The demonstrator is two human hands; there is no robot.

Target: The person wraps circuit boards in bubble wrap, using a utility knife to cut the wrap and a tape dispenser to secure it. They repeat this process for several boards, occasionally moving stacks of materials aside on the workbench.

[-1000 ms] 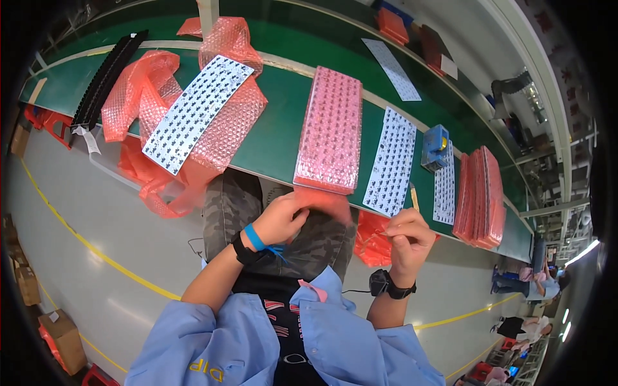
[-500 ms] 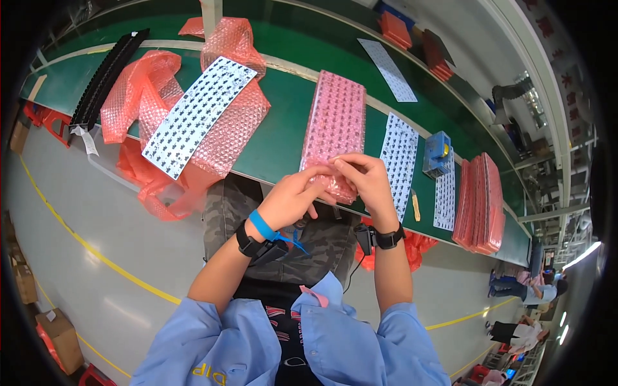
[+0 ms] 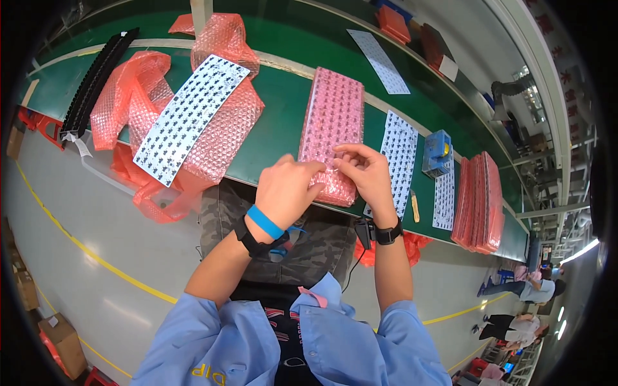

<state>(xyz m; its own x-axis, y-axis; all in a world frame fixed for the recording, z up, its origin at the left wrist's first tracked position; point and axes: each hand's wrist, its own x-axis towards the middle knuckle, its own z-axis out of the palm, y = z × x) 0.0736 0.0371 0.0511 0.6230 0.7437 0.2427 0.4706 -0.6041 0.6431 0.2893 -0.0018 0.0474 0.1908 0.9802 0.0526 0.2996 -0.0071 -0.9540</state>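
A long board wrapped in pink bubble wrap [image 3: 335,122] lies on the green belt [image 3: 283,109], its near end at the table edge. My left hand [image 3: 286,190] rests on that near end, fingers curled onto the wrap. My right hand [image 3: 367,174] presses the same end from the right, fingertips pinching the wrap. Both hands touch the wrapped board close together. A blue band and a black strap sit on my left wrist, a black watch on my right.
A bare white board with black parts [image 3: 187,116] lies on loose red bubble wrap [image 3: 129,103] at left. Black trays [image 3: 96,77] sit at the far left. More white boards [image 3: 399,154], a blue tape dispenser [image 3: 438,154] and a stack of wrapped boards [image 3: 476,199] lie to the right.
Both hands rose from my lap to the near end of the pink wrapped board. The red wrap near my right hand a second ago now hangs below the table edge.
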